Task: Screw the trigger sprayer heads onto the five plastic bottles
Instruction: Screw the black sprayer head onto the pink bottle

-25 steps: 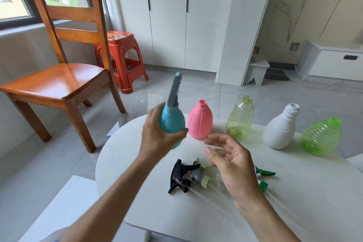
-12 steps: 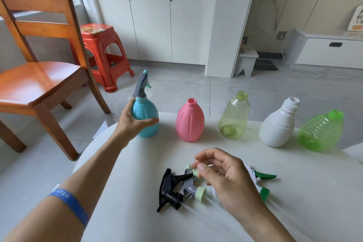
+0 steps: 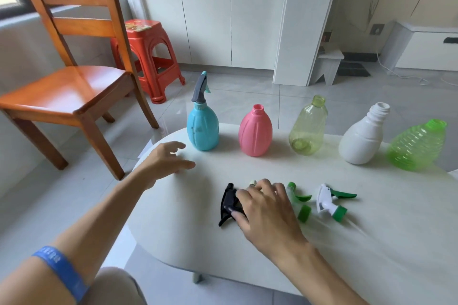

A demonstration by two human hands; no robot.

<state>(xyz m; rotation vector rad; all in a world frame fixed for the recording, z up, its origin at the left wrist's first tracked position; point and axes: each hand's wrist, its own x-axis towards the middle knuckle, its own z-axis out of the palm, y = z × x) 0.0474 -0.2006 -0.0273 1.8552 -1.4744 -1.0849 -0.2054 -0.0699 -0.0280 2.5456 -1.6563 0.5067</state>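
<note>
Five bottles stand in a row at the far side of the white table (image 3: 371, 250). The blue bottle (image 3: 202, 129) at the left carries a grey trigger sprayer head (image 3: 200, 90). The pink bottle (image 3: 255, 131), the clear yellow-green bottle (image 3: 308, 126), the white bottle (image 3: 361, 138) and the ribbed green bottle (image 3: 416, 148) have open necks. My left hand (image 3: 163, 161) hovers open just left of the blue bottle, not touching it. My right hand (image 3: 265, 208) lies over the loose heads, thumb and fingers closed on the black sprayer head (image 3: 226, 205). A clear-green head (image 3: 300, 200) and a white-green head (image 3: 328, 202) lie to its right.
A wooden chair (image 3: 67, 86) stands left of the table, with a red plastic stool (image 3: 148, 57) behind it. White cabinets (image 3: 223, 20) and a small white step stool (image 3: 328, 64) are farther back. The table's rounded left edge runs under my left hand.
My left hand set the blue bottle with its sprayer down at the row's left end and let go. My right hand dropped onto the loose heads and closed on the black one.
</note>
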